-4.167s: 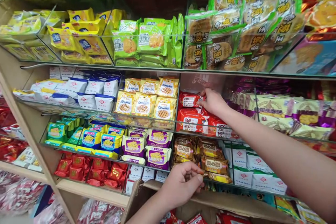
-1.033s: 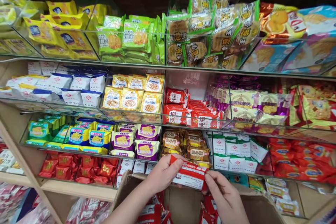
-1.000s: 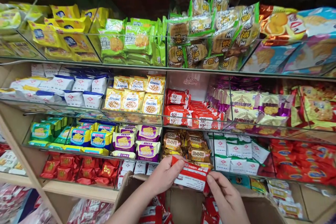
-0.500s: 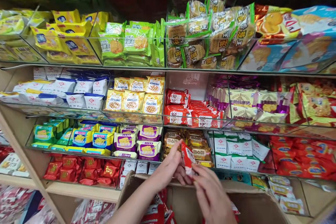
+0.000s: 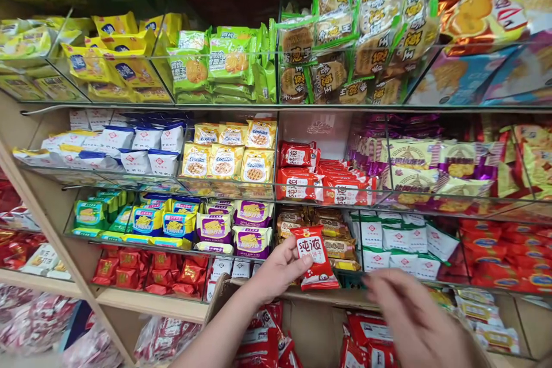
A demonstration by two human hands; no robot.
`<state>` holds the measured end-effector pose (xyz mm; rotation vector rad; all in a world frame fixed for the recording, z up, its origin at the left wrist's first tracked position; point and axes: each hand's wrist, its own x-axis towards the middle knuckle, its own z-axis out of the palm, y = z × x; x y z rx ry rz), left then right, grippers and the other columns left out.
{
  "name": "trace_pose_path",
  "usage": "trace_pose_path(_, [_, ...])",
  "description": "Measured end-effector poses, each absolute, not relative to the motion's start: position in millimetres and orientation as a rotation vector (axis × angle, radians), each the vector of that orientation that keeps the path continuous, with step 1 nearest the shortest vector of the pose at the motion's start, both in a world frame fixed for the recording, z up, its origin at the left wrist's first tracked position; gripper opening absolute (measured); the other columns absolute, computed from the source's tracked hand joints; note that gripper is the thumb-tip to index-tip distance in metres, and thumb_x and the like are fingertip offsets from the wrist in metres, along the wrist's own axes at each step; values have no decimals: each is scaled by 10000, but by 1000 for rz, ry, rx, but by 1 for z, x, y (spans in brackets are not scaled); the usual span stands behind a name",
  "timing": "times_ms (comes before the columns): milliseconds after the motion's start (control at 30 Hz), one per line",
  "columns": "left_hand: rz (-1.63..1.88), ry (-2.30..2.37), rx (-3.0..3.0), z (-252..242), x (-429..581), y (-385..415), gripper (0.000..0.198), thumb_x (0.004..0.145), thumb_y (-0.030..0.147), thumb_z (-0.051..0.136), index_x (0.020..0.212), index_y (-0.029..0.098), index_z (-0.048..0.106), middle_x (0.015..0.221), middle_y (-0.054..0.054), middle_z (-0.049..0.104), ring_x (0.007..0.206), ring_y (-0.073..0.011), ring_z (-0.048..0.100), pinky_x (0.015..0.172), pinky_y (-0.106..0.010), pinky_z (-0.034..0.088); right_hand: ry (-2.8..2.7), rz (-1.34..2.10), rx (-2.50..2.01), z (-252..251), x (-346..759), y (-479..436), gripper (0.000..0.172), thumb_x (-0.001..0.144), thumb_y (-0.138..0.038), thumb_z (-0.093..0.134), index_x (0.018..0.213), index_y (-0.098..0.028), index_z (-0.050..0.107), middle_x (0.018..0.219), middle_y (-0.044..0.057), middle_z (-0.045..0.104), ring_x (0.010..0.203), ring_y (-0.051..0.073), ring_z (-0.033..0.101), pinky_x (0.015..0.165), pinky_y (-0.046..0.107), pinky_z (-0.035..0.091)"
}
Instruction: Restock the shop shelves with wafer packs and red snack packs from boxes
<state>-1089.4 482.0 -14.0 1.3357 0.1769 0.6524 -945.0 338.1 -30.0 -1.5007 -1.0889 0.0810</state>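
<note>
My left hand (image 5: 281, 271) grips a red-and-white biscuit packet (image 5: 314, 257) by its left side, thumb over the front, above the far rim of a cardboard box (image 5: 310, 328). To the right of it, my right hand (image 5: 414, 310) is apart from the packet and smeared by motion, so its fingers do not show clearly. More red packets (image 5: 259, 345) lie inside the box on the left, and another group of red packets (image 5: 368, 336) on the right. Similar red packets (image 5: 297, 181) are stacked in a compartment of the middle shelf, behind and above my left hand.
Clear dividers and front panels part the shelves. Beside the red stack are yellow cookie packets (image 5: 224, 160) and purple-cream packets (image 5: 414, 167). Below it lie brown packets (image 5: 338, 238) and green-white packets (image 5: 401, 241). Green-edged biscuit packets (image 5: 336, 29) fill the shelf above.
My right hand has let go of the red packet and moved right. The left hand now holds it alone, with its front turned toward me. The view has shifted slightly.
</note>
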Motion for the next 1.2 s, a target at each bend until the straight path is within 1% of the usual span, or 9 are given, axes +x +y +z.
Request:
trace_pose_path(133, [574,145,1411,-15,-1092,480,293,762,310,604,1011,173,531,955,-45,633,873,-148,574,798,-268,411,-1241,439,-1484,-45,-959,374,455,760,-428,527,1147,-199,457,1091,91,590,929,205,580,765,290,496])
trace_pose_path(233, [548,112,1469,-17,-1092,482,321,779,330,580,1051,170,521,999,-58,619,928,-159,560,825,-277,396,-1251,470,-1443,-51,-964,377,340,780,-411,510,1047,-202,504,1025,74,619,926,208,578,819,309,465])
trace_pose_path(300, [580,114,1455,-18,-1093,483,362,783,358,568,1091,183,494,1038,-70,601,928,-162,564,781,-267,412,-1169,441,-1393,-44,-961,371,303,776,-420,514,978,-194,514,946,69,638,825,199,609,740,287,494])
trace_pose_path(467, [746,247,1390,-17,-1093,483,362,764,396,575,1014,144,505,894,-90,634,701,-138,616,613,-232,416,-1083,180,-1385,34,-933,370,334,716,-418,593,950,-186,538,823,61,660,694,189,631,601,255,524])
trace_pose_path(633, [727,319,1368,-13,-1091,479,383,667,385,671,914,127,534,752,-47,626,601,-109,588,607,-244,429,-1328,72,-1474,132,-900,436,304,755,-319,550,1009,-152,532,706,45,648,533,161,595,494,271,498])
trace_pose_path(767, [697,368,1391,-11,-1090,478,400,639,419,676,876,125,544,723,-39,613,587,-111,577,600,-249,424,-1649,5,-1741,161,-890,503,240,741,-173,544,980,-160,563,679,21,646,502,138,577,476,247,473])
trace_pose_path(867, [666,415,1449,-12,-1090,477,385,635,418,669,849,120,549,672,-21,585,573,-100,553,591,-237,406,-1704,-30,-1797,158,-889,537,245,666,-134,603,908,-165,598,707,30,645,584,170,599,557,281,488])
trace_pose_path(1000, [618,469,1535,-14,-1090,477,307,675,339,630,863,110,550,627,4,540,539,-77,489,536,-203,355,-1688,-224,-1783,146,-887,551,381,611,-119,618,986,-171,574,942,81,605,882,226,565,798,340,439])
trace_pose_path(1200, [531,488,1638,-16,-1088,477,205,698,220,588,867,103,585,642,21,492,577,-66,427,560,-189,347,-1966,-369,-1691,137,-888,547,453,659,-353,634,1065,-162,569,1133,107,535,1071,276,455,924,399,351])
